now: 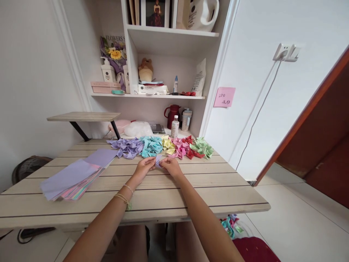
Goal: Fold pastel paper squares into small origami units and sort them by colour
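Between my two hands, just above the middle of the table, is a small folded piece of purple paper (158, 161). My left hand (145, 168) pinches its left side, and my right hand (171, 166) grips its right side with bent fingers. Right behind them lie heaps of folded paper pieces: purple (130, 147), blue (151, 145), yellow (168, 144), pink (180, 147), red (195, 153) and green (203, 147). To the left, a fanned stack of coloured paper sheets (71, 178) has purple on top, with another purple sheet (102, 157) beside it.
A small raised wooden shelf (84, 116) stands at the table's back left. Behind the heaps are a bottle (175, 127), a dark red jug (172, 113) and a cup (186, 119). More folded pieces (231, 226) lie below the table's right edge, near a dark red seat (255, 249).
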Demonstrator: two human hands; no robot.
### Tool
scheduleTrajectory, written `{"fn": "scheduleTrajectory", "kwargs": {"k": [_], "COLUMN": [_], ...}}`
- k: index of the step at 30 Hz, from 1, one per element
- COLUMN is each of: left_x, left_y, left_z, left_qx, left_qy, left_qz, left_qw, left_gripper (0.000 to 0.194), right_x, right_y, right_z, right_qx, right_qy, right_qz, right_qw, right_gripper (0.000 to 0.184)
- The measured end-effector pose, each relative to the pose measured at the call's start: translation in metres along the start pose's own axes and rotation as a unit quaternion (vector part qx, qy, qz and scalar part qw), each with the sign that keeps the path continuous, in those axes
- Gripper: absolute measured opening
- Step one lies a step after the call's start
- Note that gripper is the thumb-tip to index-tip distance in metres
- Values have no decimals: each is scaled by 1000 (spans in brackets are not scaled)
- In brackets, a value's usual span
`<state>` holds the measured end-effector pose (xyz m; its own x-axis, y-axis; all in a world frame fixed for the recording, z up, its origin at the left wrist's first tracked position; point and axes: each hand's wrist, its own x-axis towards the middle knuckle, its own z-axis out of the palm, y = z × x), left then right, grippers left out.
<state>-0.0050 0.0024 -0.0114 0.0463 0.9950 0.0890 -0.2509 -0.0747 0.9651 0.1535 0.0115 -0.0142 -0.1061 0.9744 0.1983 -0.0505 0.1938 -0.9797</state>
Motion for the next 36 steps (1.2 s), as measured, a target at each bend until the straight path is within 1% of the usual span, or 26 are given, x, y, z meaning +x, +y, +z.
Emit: {"fn": "scheduleTrajectory", "kwargs": {"k": [5, 8, 10, 13, 16, 18, 21, 25, 28, 30, 32, 35, 36], "left_x": [2, 2, 1, -1, -2, -2, -1, 0, 1, 1, 1, 1, 2], "left_y": [-5, -4, -3, -1, 0, 0, 0, -2, -2, -2, -2, -4, -6], "left_z": [1, 1, 1, 2, 3, 5, 5, 4, 1, 0, 0, -1, -1], "left_qx": [22, 40, 50, 42, 26, 19, 24, 33, 1, -28, -48, -52, -53], "left_qy": [-6, -6, -5, -9, -12, -11, 3, 22, 46, 70, 78, 70, 83], "left_qz": [-13, 13, 37, 52, 50, 51, 57, 61, 43, 26, 8, -5, 0], "left_qw": [1000, 999, 998, 998, 998, 998, 998, 997, 998, 997, 996, 996, 995], "left_gripper": [43, 41, 36, 31, 32, 33, 35, 37, 42, 47, 48, 43, 40], "right_x": [-5, -6, -6, -6, -7, -7, -8, -10, -10, -9, -10, -15, -16], "right_y": [-3, -4, -4, -3, 0, 1, 0, -5, -7, -7, -6, -4, -5], "right_z": [1, 3, 5, 8, 10, 11, 11, 10, 8, 7, 5, 4, 5], "right_qx": [-11, -17, 4, 44, 52, 56, 39, -38, -80, -81, -88, -108, -109], "right_qy": [-30, -30, -24, -22, -67, -86, -64, -31, -20, -22, -21, 2, 14], "right_qz": [-1, -11, -10, 14, 37, 39, 29, -12, -55, -72, -81, -94, -99], "right_qw": [999, 999, 1000, 999, 996, 994, 997, 999, 995, 994, 993, 990, 989], "right_gripper": [18, 19, 22, 31, 39, 40, 37, 34, 38, 37, 35, 38, 40]}}
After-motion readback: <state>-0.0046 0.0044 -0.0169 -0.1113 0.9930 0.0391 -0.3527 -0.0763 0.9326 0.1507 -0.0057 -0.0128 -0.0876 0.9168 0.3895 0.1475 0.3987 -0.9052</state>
